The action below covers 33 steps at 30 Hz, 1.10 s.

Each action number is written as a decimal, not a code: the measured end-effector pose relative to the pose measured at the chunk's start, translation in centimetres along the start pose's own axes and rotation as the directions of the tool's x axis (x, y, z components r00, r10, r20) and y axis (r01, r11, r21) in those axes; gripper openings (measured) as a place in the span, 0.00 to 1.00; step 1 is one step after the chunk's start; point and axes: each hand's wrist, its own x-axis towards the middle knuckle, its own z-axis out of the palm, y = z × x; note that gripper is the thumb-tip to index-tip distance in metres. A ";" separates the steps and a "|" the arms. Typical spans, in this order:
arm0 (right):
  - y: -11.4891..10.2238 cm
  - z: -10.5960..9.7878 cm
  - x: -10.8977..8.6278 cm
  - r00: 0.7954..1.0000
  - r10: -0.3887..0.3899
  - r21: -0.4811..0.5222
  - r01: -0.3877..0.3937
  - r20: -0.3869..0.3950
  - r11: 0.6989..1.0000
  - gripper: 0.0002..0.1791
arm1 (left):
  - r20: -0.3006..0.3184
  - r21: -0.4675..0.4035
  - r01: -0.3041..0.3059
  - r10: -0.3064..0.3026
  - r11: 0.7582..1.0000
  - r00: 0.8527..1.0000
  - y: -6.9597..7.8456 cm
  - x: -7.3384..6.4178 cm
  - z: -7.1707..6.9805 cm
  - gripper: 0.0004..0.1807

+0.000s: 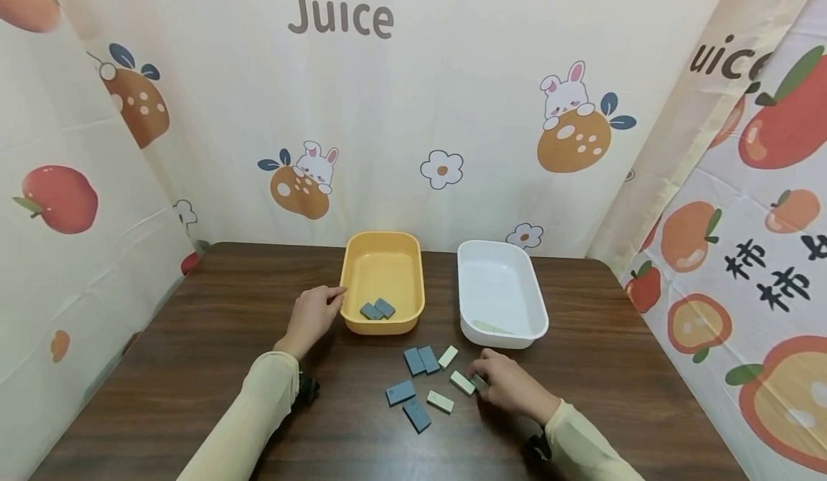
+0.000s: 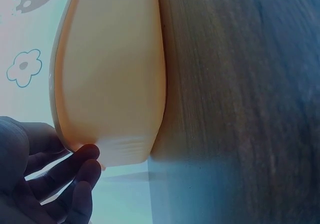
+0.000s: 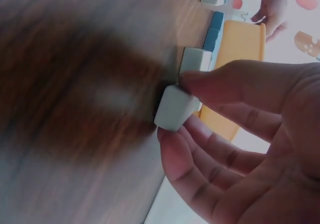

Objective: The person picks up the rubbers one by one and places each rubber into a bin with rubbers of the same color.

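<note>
My left hand (image 1: pixel 314 316) pinches the left rim of a yellow plastic bin (image 1: pixel 382 265); the left wrist view shows its fingers (image 2: pixel 82 159) curled at the rim. Two blue-grey rectangular blocks (image 1: pixel 377 309) lie inside that bin. My right hand (image 1: pixel 510 384) holds a small pale green block (image 3: pixel 175 108) between thumb and fingers, low at the tabletop. Just left of it lies another pale green block (image 1: pixel 461 383). Two more pale ones, including a pale block (image 1: pixel 440 402), and several blue-grey blocks (image 1: pixel 416 415) lie in front of the bins.
A white plastic bin (image 1: pixel 500 280) stands right of the yellow one, with pale green blocks (image 1: pixel 492 327) at its near end. Both stand near the back of the dark wooden table (image 1: pixel 258 273). Printed curtains (image 1: pixel 426 93) hang behind and at both sides.
</note>
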 end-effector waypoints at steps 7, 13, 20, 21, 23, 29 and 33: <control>0.1 -0.5 0.0 0.998 -0.056 0.001 0.056 -0.033 0.998 0.16 | 0.001 -0.003 -0.006 0.006 1.000 1.000 0.1 0.0 -0.1 0.15; -0.1 -1.3 0.4 0.995 -0.095 -0.004 0.094 -0.037 0.996 0.15 | -0.014 -0.003 -0.015 0.015 1.000 1.000 0.0 0.0 0.0 0.15; -0.6 -2.3 0.6 0.989 -0.131 -0.015 0.130 -0.073 0.991 0.13 | -0.010 -0.005 -0.006 0.006 1.000 1.000 0.0 -0.2 0.1 0.15; -0.7 -2.4 0.6 0.989 -0.126 -0.009 0.126 -0.074 0.992 0.13 | -0.011 -0.003 -0.007 0.006 1.000 1.000 0.0 -0.2 0.1 0.15; -0.8 -2.7 0.7 0.991 -0.114 0.012 0.115 -0.072 0.993 0.13 | -0.011 -0.002 -0.007 0.007 1.000 1.000 -0.1 -0.2 0.1 0.15; -0.6 -3.6 1.2 0.986 -0.138 0.013 0.140 -0.093 0.990 0.14 | -0.027 0.001 -0.009 0.009 1.000 1.000 -0.1 -0.2 0.1 0.15; -0.4 -4.2 1.3 0.983 -0.148 0.007 0.150 -0.112 0.989 0.14 | -0.020 -0.009 -0.006 0.006 1.000 1.000 -0.1 -0.1 0.2 0.15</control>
